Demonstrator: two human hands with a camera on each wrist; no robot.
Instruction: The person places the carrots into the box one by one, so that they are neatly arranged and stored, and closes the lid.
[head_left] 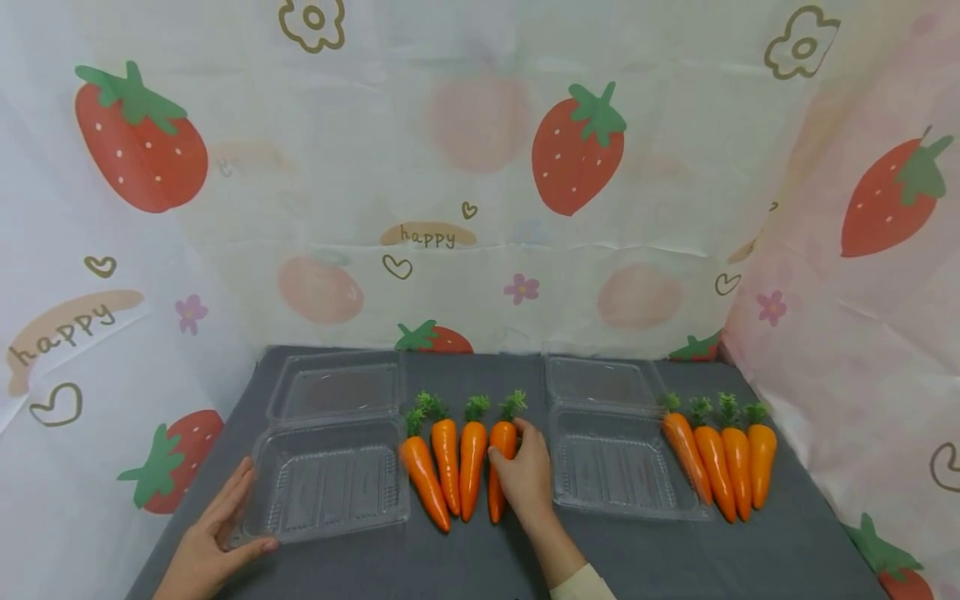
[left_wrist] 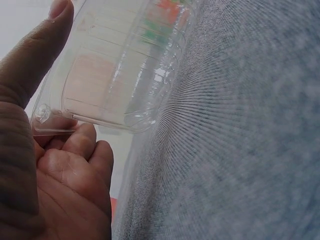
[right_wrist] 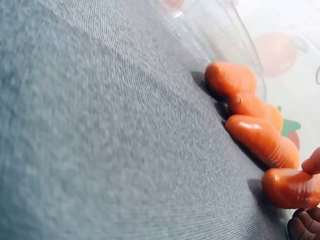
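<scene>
My right hand (head_left: 527, 473) holds an orange carrot (head_left: 502, 437) with a green tuft, thumb on one side and fingers on the other. The right wrist view shows the tip of this carrot (right_wrist: 286, 188) low over the grey cloth. Three more carrots (head_left: 446, 467) lie side by side just left of it. A clear plastic box (head_left: 330, 492) with its lid (head_left: 336, 390) folded back stands farther left. At that box's front left corner is my left hand (head_left: 212, 533), thumb along the front and fingers along the side. In the left wrist view the box corner (left_wrist: 44, 112) lies between thumb and fingers.
Right of my right hand stands a second clear box (head_left: 611, 467), its lid (head_left: 603, 383) laid back. Several carrots (head_left: 716, 467) lie against its right side. Grey cloth (head_left: 465, 567) covers the table, with strawberry-printed fabric (head_left: 480, 183) around the back and sides.
</scene>
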